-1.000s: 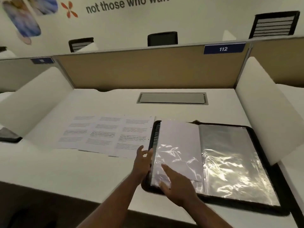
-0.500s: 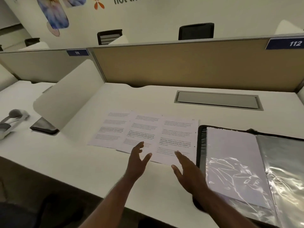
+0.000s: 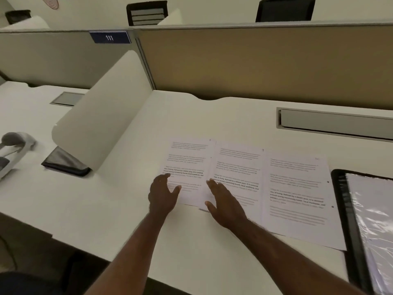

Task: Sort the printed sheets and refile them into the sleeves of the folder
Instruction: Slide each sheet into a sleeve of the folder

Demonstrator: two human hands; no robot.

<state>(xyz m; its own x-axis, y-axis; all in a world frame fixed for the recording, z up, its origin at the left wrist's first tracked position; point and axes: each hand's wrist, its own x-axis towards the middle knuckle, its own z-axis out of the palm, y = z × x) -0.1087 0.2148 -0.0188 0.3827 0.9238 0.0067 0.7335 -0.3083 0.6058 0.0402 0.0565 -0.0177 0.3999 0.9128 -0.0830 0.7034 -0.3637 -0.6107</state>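
Blue partition label (image 3: 109, 37) reads "111" beyond printed sheets (image 3: 244, 184).

A white desk (image 3: 191, 248) with tan partitions (image 3: 255, 64), black chairs (image 3: 285, 9) behind, dim warm light.

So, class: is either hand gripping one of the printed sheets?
No: the left hand and right hand are both open, fingers spread over the printed sheets on the desk.
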